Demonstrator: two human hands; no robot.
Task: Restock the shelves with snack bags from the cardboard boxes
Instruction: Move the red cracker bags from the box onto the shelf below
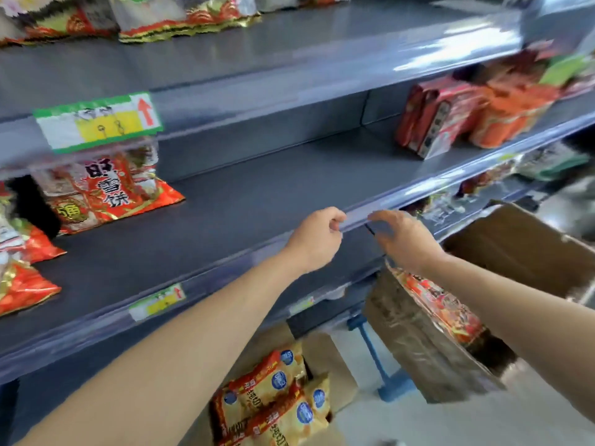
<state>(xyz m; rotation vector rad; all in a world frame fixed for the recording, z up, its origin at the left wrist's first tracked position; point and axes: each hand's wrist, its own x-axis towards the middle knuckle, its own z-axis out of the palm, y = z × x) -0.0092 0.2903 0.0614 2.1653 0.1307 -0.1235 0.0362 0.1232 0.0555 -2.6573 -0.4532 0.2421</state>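
From the head camera, the writing comes first. A red, orange and white foil snack bag [106, 191] at the left of the dark grey metal middle shelf [257, 194] carries large Chinese characters, of which "雪饼" can be read. Above it, on the edge of the upper shelf, hangs a green-bordered white and yellow price label [96, 122] with a red arrow pointing up; its print is too blurred to read. A smaller label of the same kind [157, 302] sits in the clear plastic price rail [418, 193] along the near edge of the middle shelf.

The left hand [317, 235] has its fingers curled round that rail and pinches it. The right hand [405, 239] lies just beside it on the same rail, but blur hides whether it grips.

Far right on the middle shelf stand dark red packets [431, 120] and orange packets [508, 114].

Below the right forearm, an open brown cardboard box [418, 342] holds red patterned snack bags [444, 307]. Lower, near the floor, a second cardboard box [325, 355] holds yellow and red snack bags [277, 394] with round blue marks and unreadable print. A blue metal frame [373, 349] stands between the two boxes.
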